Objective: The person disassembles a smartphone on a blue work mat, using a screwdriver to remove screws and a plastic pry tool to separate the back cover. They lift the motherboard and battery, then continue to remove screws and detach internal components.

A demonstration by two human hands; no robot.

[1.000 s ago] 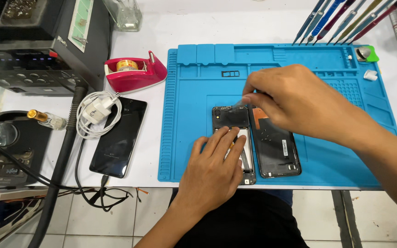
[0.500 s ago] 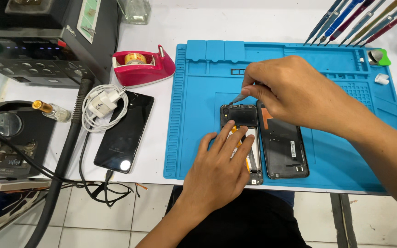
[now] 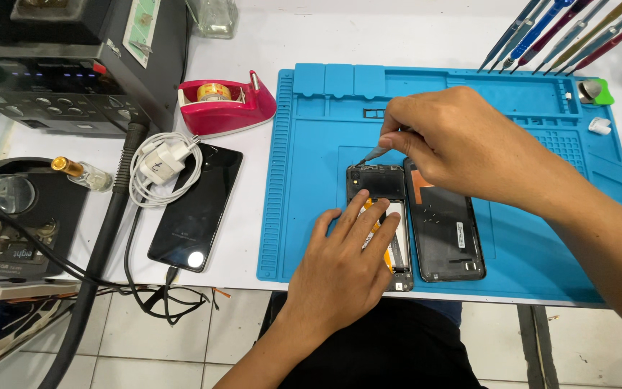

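Observation:
An opened phone [image 3: 377,184] lies face down on the blue work mat [image 3: 311,180], its inner parts showing. My left hand [image 3: 343,263] rests flat on its lower half and holds it down. My right hand [image 3: 455,140] pinches thin metal tweezers [image 3: 373,153], whose tip touches the phone's top left corner. The phone's removed back cover [image 3: 444,230] lies right beside it, partly under my right wrist.
A red tape dispenser [image 3: 224,104], a black phone [image 3: 196,209] with a white charger and coiled cable [image 3: 163,162] on it lie left of the mat. Black bench equipment [image 3: 59,79] stands at far left. Several hand tools [image 3: 563,32] lie at top right.
The camera has shifted, so the mat sits further right in view. My right hand stays over the phone's top with the tweezers; my left hand keeps pressing the phone.

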